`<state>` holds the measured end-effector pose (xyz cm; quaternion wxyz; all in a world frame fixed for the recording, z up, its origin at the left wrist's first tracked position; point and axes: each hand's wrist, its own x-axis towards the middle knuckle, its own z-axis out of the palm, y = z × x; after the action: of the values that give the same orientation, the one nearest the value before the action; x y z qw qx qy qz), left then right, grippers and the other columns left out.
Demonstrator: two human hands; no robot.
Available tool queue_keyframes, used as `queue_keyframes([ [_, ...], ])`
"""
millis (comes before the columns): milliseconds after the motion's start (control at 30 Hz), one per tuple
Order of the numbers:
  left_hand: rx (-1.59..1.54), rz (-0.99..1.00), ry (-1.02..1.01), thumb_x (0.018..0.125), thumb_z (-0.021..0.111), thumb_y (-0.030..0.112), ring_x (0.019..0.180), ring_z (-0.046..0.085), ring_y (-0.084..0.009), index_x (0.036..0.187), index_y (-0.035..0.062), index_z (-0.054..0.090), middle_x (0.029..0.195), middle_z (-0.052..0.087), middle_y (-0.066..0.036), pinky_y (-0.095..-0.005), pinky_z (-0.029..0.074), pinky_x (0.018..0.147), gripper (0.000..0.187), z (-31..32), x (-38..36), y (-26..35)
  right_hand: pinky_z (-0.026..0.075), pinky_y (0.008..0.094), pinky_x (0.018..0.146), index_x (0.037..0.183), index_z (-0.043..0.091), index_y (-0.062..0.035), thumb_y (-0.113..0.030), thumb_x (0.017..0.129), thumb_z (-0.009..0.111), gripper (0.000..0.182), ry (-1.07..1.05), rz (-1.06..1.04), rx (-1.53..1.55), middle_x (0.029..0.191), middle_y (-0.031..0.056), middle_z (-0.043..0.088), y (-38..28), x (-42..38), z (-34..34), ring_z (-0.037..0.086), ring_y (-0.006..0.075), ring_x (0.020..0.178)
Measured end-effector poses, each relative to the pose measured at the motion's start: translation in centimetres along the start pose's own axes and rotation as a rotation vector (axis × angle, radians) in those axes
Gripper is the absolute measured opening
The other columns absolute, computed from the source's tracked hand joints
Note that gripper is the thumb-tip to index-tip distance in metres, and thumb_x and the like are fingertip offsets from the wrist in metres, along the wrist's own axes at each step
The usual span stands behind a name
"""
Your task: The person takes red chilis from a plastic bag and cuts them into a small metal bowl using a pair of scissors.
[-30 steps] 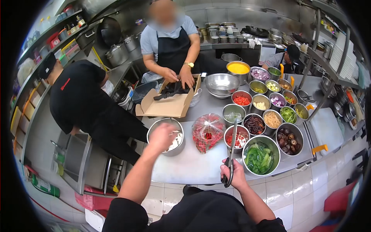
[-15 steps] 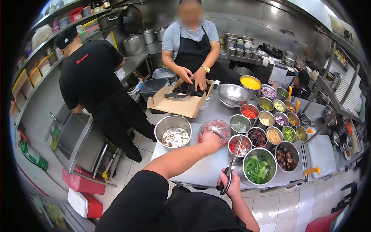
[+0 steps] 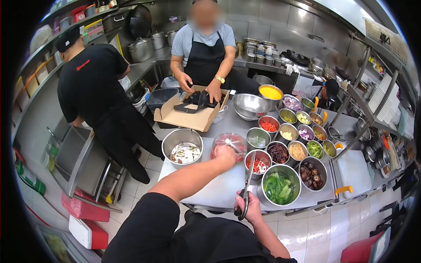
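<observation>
My left hand (image 3: 225,156) is closed on the top of a clear plastic bag (image 3: 233,143) with red contents, at the table's middle. Its fingertips are partly hidden. In my right hand (image 3: 249,206) are black-handled scissors (image 3: 250,179), blades pointing up and away. Just beyond the blades stands a metal pot of chopped red and white pieces (image 3: 258,166). A pot of green leaves (image 3: 280,186) is to the right of the scissors. To the left of the bag is a wide pot (image 3: 183,147) with pale and brown pieces at its bottom.
Across the table (image 3: 219,184) a co-worker (image 3: 201,57) reaches into a cardboard box (image 3: 188,119) of black items. Another person (image 3: 94,83) stands at the left sink. Several metal pots, a colander (image 3: 251,105) and a white cutting board (image 3: 354,172) are at the right.
The view has shifted, so the scene sits further left. The co-worker's hands have moved apart over the box. My hands keep their holds on the bag and scissors.
</observation>
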<state>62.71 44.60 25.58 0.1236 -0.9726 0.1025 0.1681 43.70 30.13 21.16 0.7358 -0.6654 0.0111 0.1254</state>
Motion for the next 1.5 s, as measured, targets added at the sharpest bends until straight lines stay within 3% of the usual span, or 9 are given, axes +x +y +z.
queue_keyframes([
  [167,0.001,0.054,-0.011,0.081,0.061,0.018,0.084,0.070,-0.0251,0.103,0.0138,0.075,0.104,0.072,-0.003,-0.0466,0.044,0.043,0.027,2.8,1.5,0.5,0.050,0.0265,0.056,0.111,0.057,0.0046,-0.022,0.088,0.070,0.037,-0.016,0.004,-0.042,0.070,0.0064,0.063,-0.1,0.0,0.2,0.060,0.0115,0.061],
  [333,0.075,0.072,-0.028,0.087,0.057,0.021,0.088,0.071,-0.0244,0.106,0.0167,0.073,0.102,0.072,-0.006,-0.0492,0.051,0.048,0.025,2.0,0.0,-0.5,0.051,0.0273,0.058,0.112,0.058,0.0054,-0.023,0.087,0.072,0.041,-0.036,-0.004,-0.079,0.073,0.0072,0.065,0.1,0.2,-0.2,0.062,0.0122,0.063],
  [467,-0.032,0.232,0.375,0.090,0.053,0.018,0.087,0.071,-0.0275,0.099,0.0064,0.073,0.110,0.066,-0.013,-0.0458,0.055,0.060,0.025,1.8,-1.6,-1.1,0.051,0.0268,0.058,0.113,0.058,0.0050,-0.023,0.087,0.071,0.040,-0.020,0.025,-0.034,0.074,0.0076,0.065,0.5,-0.2,0.1,0.062,0.0123,0.063],
  [667,0.005,0.405,0.410,0.090,0.052,0.020,0.087,0.070,-0.0290,0.098,0.0116,0.074,0.112,0.064,-0.014,-0.0442,0.056,0.066,0.024,1.7,-3.7,-1.3,0.051,0.0263,0.057,0.113,0.058,0.0032,-0.021,0.088,0.070,0.036,-0.053,0.014,-0.021,0.073,0.0060,0.064,0.8,0.8,0.5,0.061,0.0113,0.062],
  [900,0.053,0.338,0.257,0.086,0.056,0.021,0.079,0.071,-0.0296,0.100,0.0117,0.071,0.107,0.064,-0.016,-0.0423,0.057,0.062,0.022,0.5,-4.4,-2.1,0.052,0.0266,0.058,0.112,0.059,0.0006,-0.022,0.089,0.070,0.035,-0.051,0.060,-0.030,0.075,0.0051,0.063,0.7,1.1,1.1,0.061,0.0112,0.061],
  [1033,-0.072,0.348,0.444,0.083,0.056,0.018,0.077,0.070,-0.0323,0.092,0.0077,0.069,0.104,0.062,-0.018,-0.0444,0.057,0.064,0.018,-1.5,-6.2,-3.0,0.050,0.0265,0.054,0.114,0.058,0.0013,-0.023,0.088,0.072,0.038,-0.033,0.007,-0.039,0.073,0.0054,0.063,0.9,1.3,0.9,0.060,0.0105,0.059],
  [1267,0.010,0.314,0.292,0.085,0.055,0.017,0.077,0.071,-0.0293,0.090,0.0076,0.071,0.100,0.066,-0.016,-0.0442,0.057,0.061,0.019,2.9,-5.6,-4.7,0.050,0.0266,0.054,0.112,0.057,0.0041,-0.019,0.089,0.069,0.034,0.013,-0.014,-0.037,0.072,0.0067,0.064,1.0,1.1,0.4,0.060,0.0109,0.060],
  [1367,0.023,0.301,0.393,0.085,0.056,0.018,0.078,0.070,-0.0305,0.094,0.0066,0.069,0.098,0.066,-0.016,-0.0445,0.056,0.061,0.020,2.3,-6.5,-5.5,0.049,0.0245,0.057,0.117,0.055,0.0046,-0.022,0.087,0.073,0.043,0.004,0.017,-0.002,0.076,0.0050,0.063,0.6,0.8,0.3,0.059,0.0087,0.063],
  [1500,-0.309,0.271,0.491,0.090,0.056,0.023,0.076,0.066,-0.0338,0.094,0.0061,0.067,0.093,0.065,-0.016,-0.0450,0.054,0.067,0.021,-1.6,-7.6,-7.0,0.048,0.0243,0.057,0.117,0.055,0.0043,-0.020,0.088,0.072,0.042,0.015,0.053,0.085,0.077,0.0044,0.062,-1.2,0.3,0.4,0.059,0.0088,0.065],
])
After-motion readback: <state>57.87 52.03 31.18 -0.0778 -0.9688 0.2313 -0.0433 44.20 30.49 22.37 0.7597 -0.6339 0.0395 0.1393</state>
